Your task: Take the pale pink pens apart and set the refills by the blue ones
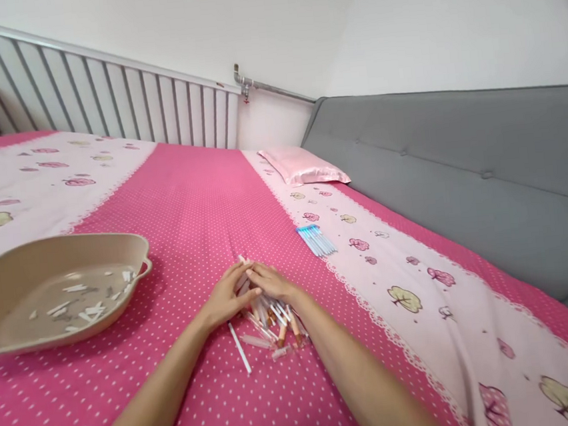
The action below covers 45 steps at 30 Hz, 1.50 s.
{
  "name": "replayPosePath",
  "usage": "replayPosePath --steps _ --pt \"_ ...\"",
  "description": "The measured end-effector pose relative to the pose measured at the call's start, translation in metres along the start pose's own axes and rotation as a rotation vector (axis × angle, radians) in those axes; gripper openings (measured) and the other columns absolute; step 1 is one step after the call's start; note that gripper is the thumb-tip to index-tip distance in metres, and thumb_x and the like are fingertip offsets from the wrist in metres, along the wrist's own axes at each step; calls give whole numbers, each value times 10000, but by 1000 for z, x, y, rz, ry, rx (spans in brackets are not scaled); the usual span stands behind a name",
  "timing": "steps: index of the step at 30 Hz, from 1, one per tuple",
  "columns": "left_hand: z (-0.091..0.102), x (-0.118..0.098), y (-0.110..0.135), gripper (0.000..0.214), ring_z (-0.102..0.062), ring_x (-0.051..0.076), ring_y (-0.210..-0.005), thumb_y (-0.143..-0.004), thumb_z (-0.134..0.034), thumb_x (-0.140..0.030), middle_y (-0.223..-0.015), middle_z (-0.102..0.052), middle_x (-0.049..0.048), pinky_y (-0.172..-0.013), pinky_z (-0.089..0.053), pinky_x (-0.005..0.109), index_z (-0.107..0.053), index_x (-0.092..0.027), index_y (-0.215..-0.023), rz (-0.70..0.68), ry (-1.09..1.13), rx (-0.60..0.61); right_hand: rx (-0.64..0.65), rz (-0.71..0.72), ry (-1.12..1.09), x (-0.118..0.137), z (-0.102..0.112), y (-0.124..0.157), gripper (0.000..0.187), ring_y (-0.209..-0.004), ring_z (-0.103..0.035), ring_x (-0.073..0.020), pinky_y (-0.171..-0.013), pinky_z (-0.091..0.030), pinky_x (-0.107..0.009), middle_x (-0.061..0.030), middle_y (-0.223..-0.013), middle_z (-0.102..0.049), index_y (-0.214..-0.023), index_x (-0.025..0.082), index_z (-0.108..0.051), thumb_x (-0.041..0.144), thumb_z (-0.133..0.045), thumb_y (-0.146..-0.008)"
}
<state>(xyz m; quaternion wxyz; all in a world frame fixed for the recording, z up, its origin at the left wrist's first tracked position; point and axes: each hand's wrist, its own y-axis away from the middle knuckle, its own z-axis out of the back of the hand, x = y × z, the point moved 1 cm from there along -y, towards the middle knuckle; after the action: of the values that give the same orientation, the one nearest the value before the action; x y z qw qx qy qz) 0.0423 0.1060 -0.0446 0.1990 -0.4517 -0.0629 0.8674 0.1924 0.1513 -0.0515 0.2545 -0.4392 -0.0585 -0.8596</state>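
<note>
Pile of thin sticks and clear tubes (272, 324) lies on the pink dotted bedspread (202, 194), right under and in front of the wrists, to the right of the beige basin (61, 251); the left hand (228, 295) and the right hand (271, 283) arch over its far end, fingers bent inward and tips meeting, with one pale end poking out beyond them; whether the fingertips pinch a single piece or merely rest on several I cannot tell, since the hands cover that part; the likeliest trouble, as I judge it, is scatter: the pieces lie crossed and loose on soft cloth, so a tug at one could drag its neighbours or roll them apart; one white stick (239, 348) lies just beside the heap near the left forearm, where a sleeveless sweep of that arm might brush it aside; peach-and-brown pieces (282, 334) sit among clear ones and could be mixed up or missed; the basin holds small white scraps (93, 312), and a knock on its handle might spill them; the blue-topped pack (317, 240) lies well clear of both hands, so it seems at little risk
</note>
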Motion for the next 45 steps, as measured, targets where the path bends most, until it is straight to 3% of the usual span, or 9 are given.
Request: replayPosePath --steps 6,14,19,22,25,30,37,40,45 --pt "-1 -25 27 491 -563 266 -1061 -729 -584 -414 -1165 -599 111 -957 -432 421 -558 -193 -1166 4 -41 5 -21 51 -26 19 -2 47 482 -1172 -454 -203 -1029 -300 -387 -66 -1216 -557 -1184 219 -557 514 -296 -906" --pt "-3 -42 59 394 -547 272 -1093 -732 -578 -379 -1172 -599 104 -971 -415 424 -619 -206 -1083 -10 -52 40 -50 58 -113 36 8 90 510 -1142 -502 -179 -988 -368 -329 -49 -1207 -575 -1122 201 -607 534 -296 -892" --pt "-5 -38 70 389 -538 269 -1108 -747 -566 -398 -1149 -606 119 -983 -404 406 -621 -167 -1055 -22 -87 15 -203 -117 -74 22 32 128 515 -1140 -509 -232 -984 -371 -396 -88 -1242 -553 -1204 186 -551 526 -401 -848" --pt "-7 -34 73 466 -558 256 -1066 -740 -580 -410 -1150 -595 128 -955 -424 411 -556 -142 -1121 18 -69 -79 -326 -256 -14 6 41 152 567 -1200 -453 -273 -1017 -314 -470 -126 -1287 -507 -1282 166 -477 522 -333 -865" --pt "-9 -35 75 538 -567 251 -1043 -729 -592 -440 -1148 -587 133 -930 -442 419 -503 -134 -1162 61 -27 -166 -395 -344 53 -5 35 170 633 -1273 -359 -296 -1050 -244 -512 -138 -1358 -428 -1326 139 -420 551 -274 -868" --pt "-10 -41 76 575 -506 286 -1122 -707 -602 -499 -1199 -547 149 -976 -397 459 -518 -137 -1145 11 -156 -150 -361 -313 203 -2 17 177 693 -1333 -264 -263 -1100 -182 -458 -115 -1433 -322 -1378 117 -343 579 -218 -877" --pt "-15 -42 78 686 -498 289 -1140 -677 -622 -560 -1249 -519 137 -984 -401 434 -481 -147 -1207 -5 -269 -84 -283 -241 230 5 11 173 660 -1368 -175 -233 -1108 -171 -478 -70 -1483 -205 -1428 159 -220 556 -162 -905" --pt "-16 -44 79 753 -479 299 -1163 -646 -645 -578 -1269 -502 144 -994 -394 433 -467 -142 -1234 -26 -307 -67 -316 -200 248 0 9 175 636 -1364 -189 -235 -1100 -196 -489 -78 -1480 -212 -1430 162 -212 532 -205 -912" --pt "-18 -41 78 685 -474 282 -1176 -710 -604 -541 -1279 -504 134 -1002 -383 435 -456 -154 -1256 -35 -294 -53 -429 -149 317 -7 5 175 566 -1335 -258 -260 -1071 -258 -499 -123 -1443 -298 -1385 135 -324 453 -284 -918"
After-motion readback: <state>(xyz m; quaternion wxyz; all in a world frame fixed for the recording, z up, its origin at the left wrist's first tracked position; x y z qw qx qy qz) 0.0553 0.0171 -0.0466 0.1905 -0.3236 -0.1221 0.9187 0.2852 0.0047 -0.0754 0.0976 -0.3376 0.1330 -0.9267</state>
